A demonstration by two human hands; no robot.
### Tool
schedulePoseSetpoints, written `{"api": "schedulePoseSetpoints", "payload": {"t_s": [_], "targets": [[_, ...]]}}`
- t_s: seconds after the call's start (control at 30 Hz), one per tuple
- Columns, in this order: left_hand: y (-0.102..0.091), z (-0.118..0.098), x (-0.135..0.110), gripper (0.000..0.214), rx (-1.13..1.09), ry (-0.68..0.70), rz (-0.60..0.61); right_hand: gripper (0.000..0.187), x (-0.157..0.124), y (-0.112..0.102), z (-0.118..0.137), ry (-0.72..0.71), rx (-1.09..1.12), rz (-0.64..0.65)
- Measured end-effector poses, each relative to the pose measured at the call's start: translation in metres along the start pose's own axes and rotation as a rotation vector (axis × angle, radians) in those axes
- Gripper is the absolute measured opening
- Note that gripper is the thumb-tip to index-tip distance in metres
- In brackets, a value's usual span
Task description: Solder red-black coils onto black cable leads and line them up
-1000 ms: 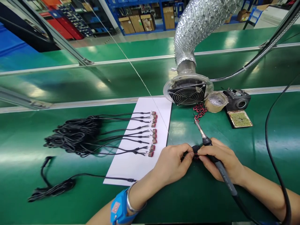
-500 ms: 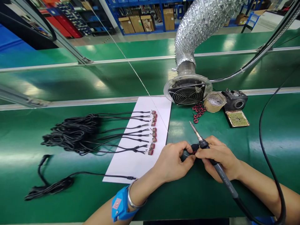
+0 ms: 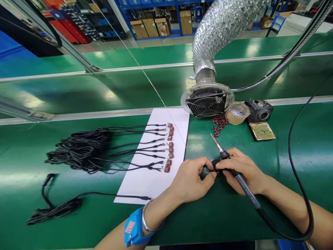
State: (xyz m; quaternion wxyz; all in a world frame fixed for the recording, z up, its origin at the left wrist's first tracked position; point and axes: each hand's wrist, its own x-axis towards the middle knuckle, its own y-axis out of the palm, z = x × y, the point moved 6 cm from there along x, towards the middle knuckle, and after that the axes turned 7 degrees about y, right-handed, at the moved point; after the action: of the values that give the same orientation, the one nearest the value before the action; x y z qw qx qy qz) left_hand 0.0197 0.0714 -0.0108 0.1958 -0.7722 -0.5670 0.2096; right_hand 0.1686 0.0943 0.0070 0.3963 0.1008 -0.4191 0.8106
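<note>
My left hand (image 3: 191,180) and my right hand (image 3: 240,170) meet over a small black part with red-and-black wire (image 3: 213,166) on the green bench. Fingertips of both hands pinch it. My right hand also holds a soldering iron (image 3: 235,173), its metal tip (image 3: 214,140) pointing up and away, its cord running back to the right. A blue wrist strap (image 3: 132,227) sits on my left wrist.
A white sheet (image 3: 156,163) holds a row of black cables with small coil parts (image 3: 169,147) at their ends; the cable bundle (image 3: 78,149) lies left. Behind are a fume-extractor fan (image 3: 206,102), loose red-black parts (image 3: 219,123), a tape roll (image 3: 236,113) and an iron stand with sponge (image 3: 261,130).
The soldering iron has tilted slightly, its tip shifting left and down a little. Both hands stay pinched on the small part.
</note>
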Motion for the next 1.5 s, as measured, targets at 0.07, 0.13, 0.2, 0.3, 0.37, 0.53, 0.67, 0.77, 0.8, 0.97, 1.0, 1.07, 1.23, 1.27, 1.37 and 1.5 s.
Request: {"api": "schedulePoseSetpoints", "payload": {"t_s": [0.07, 0.13, 0.2, 0.3, 0.37, 0.53, 0.67, 0.77, 0.8, 0.97, 1.0, 1.07, 1.23, 1.27, 1.37, 1.5], "targets": [[0.001, -0.001, 0.000, 0.010, -0.003, 0.003, 0.007, 0.037, 0.001, -0.002, 0.000, 0.007, 0.039, -0.012], [0.000, -0.002, 0.000, 0.014, 0.003, 0.013, -0.009, 0.033, 0.001, -0.003, 0.000, 0.021, 0.069, -0.011], [0.000, 0.000, 0.000, 0.017, 0.000, 0.016, -0.023, 0.030, 0.002, -0.004, -0.001, 0.029, 0.088, -0.018], [0.004, 0.007, 0.001, 0.018, -0.047, -0.010, -0.004, 0.030, 0.005, -0.002, 0.001, 0.038, 0.083, -0.038], [0.007, 0.011, 0.003, 0.020, -0.103, -0.026, 0.020, 0.032, 0.006, 0.000, 0.003, 0.063, 0.054, -0.045], [0.014, 0.016, 0.007, 0.023, -0.226, -0.024, 0.043, 0.036, 0.005, 0.009, 0.011, 0.124, -0.176, -0.006], [0.011, 0.017, 0.005, 0.020, -0.205, -0.048, 0.022, 0.035, 0.003, 0.014, 0.016, 0.101, -0.362, 0.028], [0.012, 0.017, 0.000, 0.028, -0.160, -0.134, 0.079, 0.032, 0.005, 0.006, 0.016, 0.110, -0.271, -0.026], [0.012, 0.016, -0.001, 0.032, -0.140, -0.159, 0.095, 0.032, 0.005, 0.002, 0.015, 0.115, -0.220, -0.057], [0.014, 0.013, -0.005, 0.037, -0.089, -0.210, 0.099, 0.038, 0.003, -0.011, 0.010, 0.146, -0.152, -0.168], [0.015, 0.014, -0.006, 0.034, -0.107, -0.211, 0.100, 0.038, 0.002, -0.011, 0.009, 0.150, -0.153, -0.176], [0.016, 0.017, -0.007, 0.027, -0.168, -0.212, 0.107, 0.037, 0.000, -0.010, 0.007, 0.154, -0.143, -0.185], [0.020, 0.024, -0.009, 0.022, -0.322, -0.178, 0.163, 0.038, -0.001, -0.005, 0.005, 0.164, -0.069, -0.173], [0.020, 0.023, -0.009, 0.023, -0.323, -0.162, 0.170, 0.038, -0.001, -0.005, 0.004, 0.165, -0.056, -0.166], [0.016, 0.021, -0.009, 0.024, -0.263, -0.132, 0.171, 0.038, -0.002, -0.003, 0.003, 0.171, -0.032, -0.142], [0.004, 0.015, -0.007, 0.016, -0.053, -0.122, 0.137, 0.037, -0.001, -0.004, 0.005, 0.158, -0.017, -0.131]]}}
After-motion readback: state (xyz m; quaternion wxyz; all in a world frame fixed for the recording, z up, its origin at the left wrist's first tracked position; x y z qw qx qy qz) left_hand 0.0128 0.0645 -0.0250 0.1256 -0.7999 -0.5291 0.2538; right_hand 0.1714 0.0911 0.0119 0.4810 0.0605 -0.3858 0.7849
